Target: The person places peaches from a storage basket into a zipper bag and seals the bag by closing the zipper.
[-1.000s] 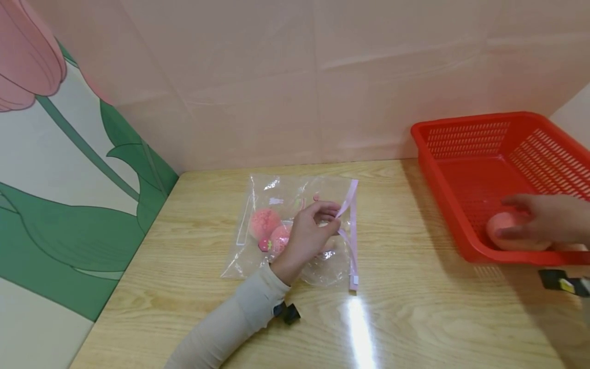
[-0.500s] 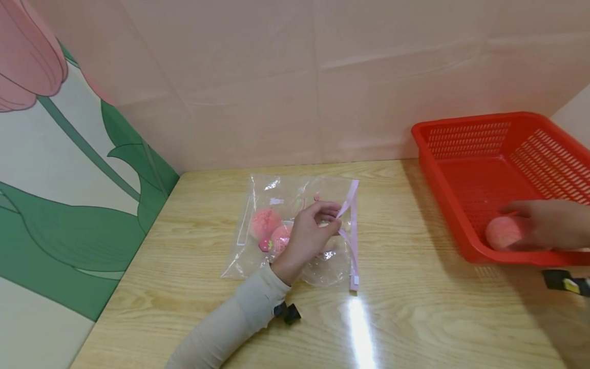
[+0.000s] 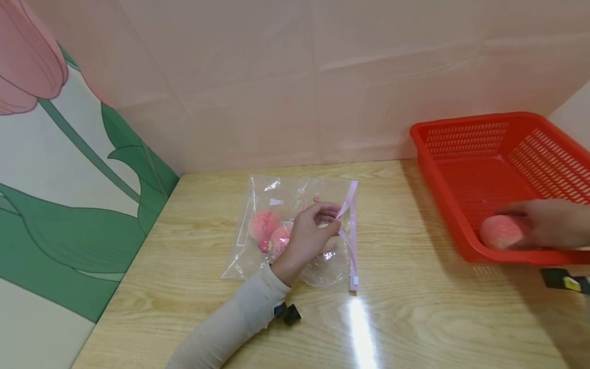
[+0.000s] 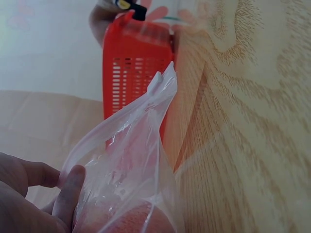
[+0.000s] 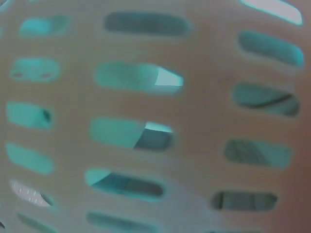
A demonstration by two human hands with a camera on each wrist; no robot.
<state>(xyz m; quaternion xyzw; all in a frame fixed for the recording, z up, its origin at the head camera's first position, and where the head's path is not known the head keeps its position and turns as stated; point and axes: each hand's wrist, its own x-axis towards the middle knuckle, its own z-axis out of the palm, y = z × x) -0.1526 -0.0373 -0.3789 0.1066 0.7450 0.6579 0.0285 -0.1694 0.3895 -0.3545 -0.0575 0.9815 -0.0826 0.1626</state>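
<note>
My left hand [image 3: 311,233] pinches the pink zip edge of a clear plastic zip bag [image 3: 262,192], holding its mouth apart. Two pink peaches [image 3: 265,224] lie inside the bag; one is partly behind my hand. In the left wrist view, thumb and finger grip the bag's upper lip, with a peach [image 4: 138,221] showing through the plastic. My right hand [image 3: 555,223] is inside the red basket [image 3: 442,192], its fingers around the right side of another peach [image 3: 500,232] at the front wall. The thumb and part of that peach are hidden.
The basket stands on the right of the wooden table [image 3: 405,318], beside the pink-covered back wall [image 3: 295,92]. A panel with a painted tulip [image 3: 78,225] borders the left. The right wrist view is filled by a slotted basket wall [image 5: 204,107].
My right hand has settled lower around the peach, which has shifted slightly left in the basket. My left hand and the bag have stayed in place.
</note>
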